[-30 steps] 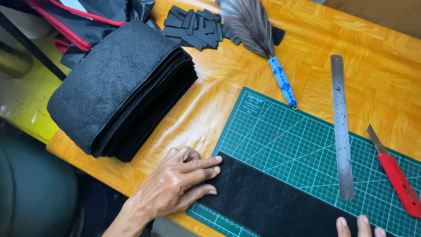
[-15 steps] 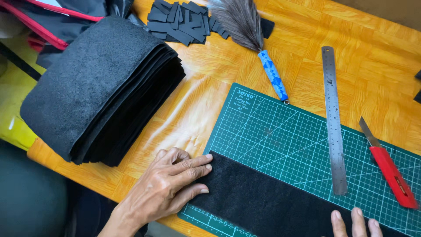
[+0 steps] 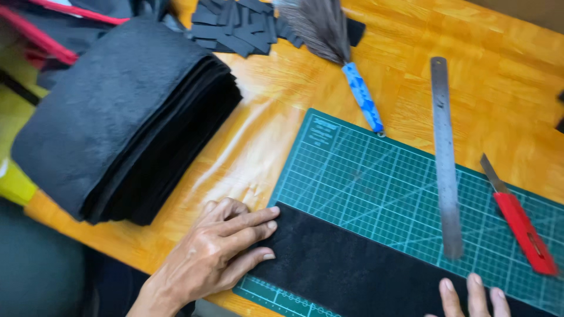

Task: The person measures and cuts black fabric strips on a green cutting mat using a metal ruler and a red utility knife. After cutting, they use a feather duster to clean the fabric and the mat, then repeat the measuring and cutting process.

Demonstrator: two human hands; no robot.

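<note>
Two hands are on one strip of black felt (image 3: pixel 358 276) that lies flat along the near edge of our green cutting mat (image 3: pixel 382 188). Our left hand (image 3: pixel 220 252) rests palm down with the fingers spread and stretched out, the fingertips pressing the strip's left end where it meets the mat's edge; it grips nothing. Our right hand (image 3: pixel 473 296) shows only as fingertips at the bottom of the view, laid flat on the strip further right; the rest of that hand is out of view, though these fingers close on nothing.

As we judge it, the work is at an early stage for this piece: the strip is laid out and being smoothed, but no cut shows on it. The steel ruler (image 3: pixel 445 158) lies on the mat just beyond the strip, untouched, and the red utility knife (image 3: pixel 520 220) lies to its right, also untouched. A thick stack of folded black felt (image 3: pixel 117 111) waits on the wooden table (image 3: pixel 282 117) to the left, well apart from the hands, so plenty seems left. A pile of small cut black pieces (image 3: pixel 247 26) at the far side, beside a feather duster (image 3: pixel 341 58) with a blue handle, suggests some work is done.
</note>
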